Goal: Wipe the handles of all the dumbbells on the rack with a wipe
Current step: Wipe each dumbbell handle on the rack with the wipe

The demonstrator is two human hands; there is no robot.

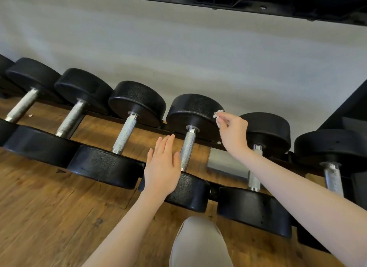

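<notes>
Right hand (233, 131) pinches a small white wipe (218, 115) above the far weight of one dumbbell (187, 147). Left hand (161, 167), fingers straight, hovers just beside that handle. Row of dumbbells sits on rack (213, 191).

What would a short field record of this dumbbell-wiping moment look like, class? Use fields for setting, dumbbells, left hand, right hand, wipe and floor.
setting: low rack against a pale wall
dumbbells: six in a row, black heads, knurled metal handles
left hand: open, fingers straight, beside the fourth dumbbell's handle
right hand: raised, pinching the wipe near that dumbbell's rear head
wipe: small, white, crumpled, not on any handle
floor: wood planks
</notes>
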